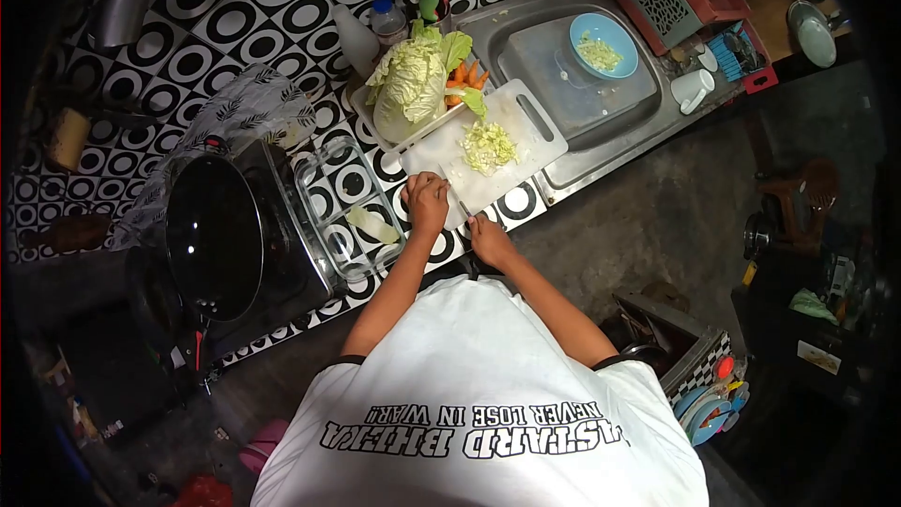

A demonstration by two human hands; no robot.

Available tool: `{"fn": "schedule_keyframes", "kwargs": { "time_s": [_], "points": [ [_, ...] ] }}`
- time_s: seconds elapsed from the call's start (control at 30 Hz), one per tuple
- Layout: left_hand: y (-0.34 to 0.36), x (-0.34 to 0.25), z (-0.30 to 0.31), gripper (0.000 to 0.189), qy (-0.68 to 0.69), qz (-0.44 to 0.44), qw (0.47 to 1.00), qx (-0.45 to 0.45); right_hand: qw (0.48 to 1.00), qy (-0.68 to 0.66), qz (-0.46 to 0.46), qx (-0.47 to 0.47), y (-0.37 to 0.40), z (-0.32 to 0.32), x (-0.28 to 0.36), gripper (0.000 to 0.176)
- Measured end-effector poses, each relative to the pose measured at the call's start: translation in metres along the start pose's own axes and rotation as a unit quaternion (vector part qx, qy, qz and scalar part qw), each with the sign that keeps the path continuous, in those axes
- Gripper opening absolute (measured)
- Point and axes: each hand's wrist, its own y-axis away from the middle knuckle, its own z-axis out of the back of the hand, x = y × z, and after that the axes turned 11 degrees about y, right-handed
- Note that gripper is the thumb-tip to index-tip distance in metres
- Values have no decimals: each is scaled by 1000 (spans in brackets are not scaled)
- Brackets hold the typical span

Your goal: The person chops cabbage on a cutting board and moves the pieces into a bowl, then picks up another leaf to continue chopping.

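My right hand [490,242] is closed round the handle of a knife [461,205], whose thin blade points up and left over the white cutting board [535,152]. Beside the blade, my left hand [427,202] is at the board's near-left corner, its fingers curled and pressed together. Whatever lies under those fingers is hidden. A pile of chopped pale-green cabbage [490,147] rests mid-board. Just behind the board, a white tub [402,144] holds a large napa cabbage [409,89] and several carrots [465,81].
Left of my hands, a glass dish [349,246] contains a pale leaf piece [373,224]. Further left, a black wok [216,235] sits on the stove. On the right is a steel sink [582,169] with a blue bowl [626,38] of chopped cabbage. Bottles [386,19] stand behind the tub.
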Motion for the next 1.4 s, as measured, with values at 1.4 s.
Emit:
{"fn": "schedule_keyframes", "kwargs": {
  "time_s": [1.4],
  "points": [
    [1, -1, 0, 7, 11, 15, 1000, 6, 996, -18, -67, 55, -9, 6, 11, 47]
  ]
}}
